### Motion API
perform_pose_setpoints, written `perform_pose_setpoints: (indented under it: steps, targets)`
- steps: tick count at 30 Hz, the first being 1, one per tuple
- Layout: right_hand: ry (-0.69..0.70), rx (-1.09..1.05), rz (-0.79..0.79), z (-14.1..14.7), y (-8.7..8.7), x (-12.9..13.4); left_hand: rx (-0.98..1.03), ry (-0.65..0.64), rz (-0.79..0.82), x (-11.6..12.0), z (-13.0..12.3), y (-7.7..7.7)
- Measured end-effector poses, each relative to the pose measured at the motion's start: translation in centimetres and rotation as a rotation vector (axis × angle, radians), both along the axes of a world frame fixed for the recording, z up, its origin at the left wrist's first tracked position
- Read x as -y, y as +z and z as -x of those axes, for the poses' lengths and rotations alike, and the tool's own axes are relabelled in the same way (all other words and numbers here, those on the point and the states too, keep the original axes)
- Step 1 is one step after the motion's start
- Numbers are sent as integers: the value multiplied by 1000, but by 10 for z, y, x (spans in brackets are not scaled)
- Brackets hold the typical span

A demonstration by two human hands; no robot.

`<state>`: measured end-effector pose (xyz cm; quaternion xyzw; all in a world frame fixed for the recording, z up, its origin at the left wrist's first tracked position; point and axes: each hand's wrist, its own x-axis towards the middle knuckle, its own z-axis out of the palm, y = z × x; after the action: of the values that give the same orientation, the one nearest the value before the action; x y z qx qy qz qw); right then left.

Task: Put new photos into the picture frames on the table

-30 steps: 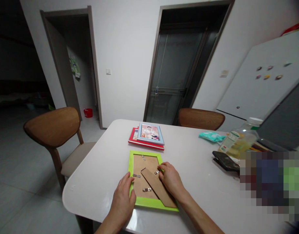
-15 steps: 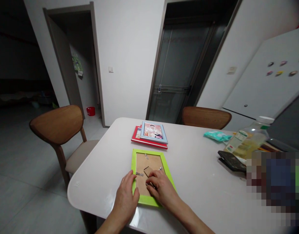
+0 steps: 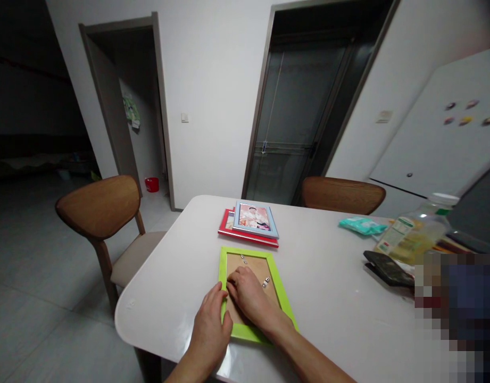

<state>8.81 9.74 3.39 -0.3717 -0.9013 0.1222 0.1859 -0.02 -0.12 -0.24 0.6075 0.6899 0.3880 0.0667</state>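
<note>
A lime-green picture frame lies face down on the table, its brown backing board uppermost. Metal clips show on the board near the top and at the right side. My left hand rests along the frame's left edge, fingers stretched and thumb apart. My right hand reaches across the board, its bent fingertips closed at the left inner edge, over the left clip, which they hide. The lower part of the board is partly covered by this hand.
Beyond the green frame, a light-blue photo frame lies on a red one. At the right are a teal packet, a plastic bottle and a dark phone-like object. Wooden chairs stand around the white table.
My right hand has moved left and away from me over the board, from its lower middle to the left clip. My left hand stays at the frame's edge. The view has shifted slightly.
</note>
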Motion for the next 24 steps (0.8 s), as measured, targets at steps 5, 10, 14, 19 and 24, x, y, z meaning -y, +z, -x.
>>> perform_pose_setpoints:
  steps: [5,10,14,19,24]
  targets:
    - [-50,-12,-9,2,-7,-1,-3,-2,16,1,0,1]
    - [-116,-28,-14,1,-9,-22,34,12,1,0,-1,1]
    - [-245,-40,-34,-5,-11,-51,48,22,17,0,-1,0]
    - [-291,-32,-34,-3,-19,-64,50,5,22,-1,0,1]
    - [-263,-43,-31,-4,-13,-57,38,13,43,-1,-1,3]
